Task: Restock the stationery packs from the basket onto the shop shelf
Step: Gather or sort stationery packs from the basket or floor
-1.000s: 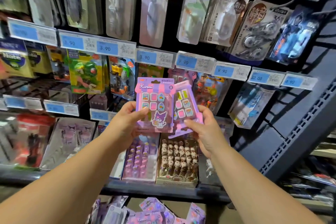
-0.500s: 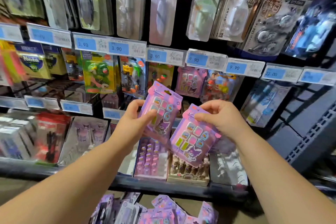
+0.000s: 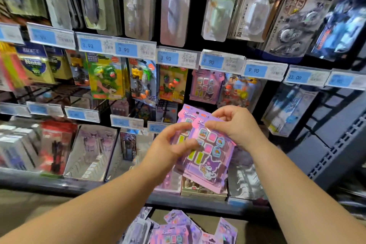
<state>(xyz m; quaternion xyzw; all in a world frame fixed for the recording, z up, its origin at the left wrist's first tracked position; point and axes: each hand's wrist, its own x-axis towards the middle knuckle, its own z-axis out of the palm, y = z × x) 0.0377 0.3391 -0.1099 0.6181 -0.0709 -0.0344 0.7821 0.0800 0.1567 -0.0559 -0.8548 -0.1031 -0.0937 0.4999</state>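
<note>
Two purple Kuromi stationery packs [image 3: 208, 156] are stacked one over the other in front of the shelf, tilted to the right. My left hand [image 3: 174, 144] grips their left edge, thumb on the front. My right hand [image 3: 233, 127] pinches the top of the front pack from the right. A matching purple pack [image 3: 207, 86] hangs on a hook under the 9.90 price tag [image 3: 213, 62]. More purple packs [image 3: 174, 232] lie in the basket at the bottom; the basket's own rim is hidden.
Hooks above carry correction tapes and pens [image 3: 253, 8]. Eraser packs [image 3: 105, 79] hang in the middle row. Open display boxes [image 3: 91, 154] stand on the lower shelf ledge [image 3: 59, 184]. A grey shelf upright [image 3: 336, 150] slants at the right.
The two packs, held apart half a second ago, are now brought together into one stack. My right hand moved left over the front pack's top. The view shifted slightly right.
</note>
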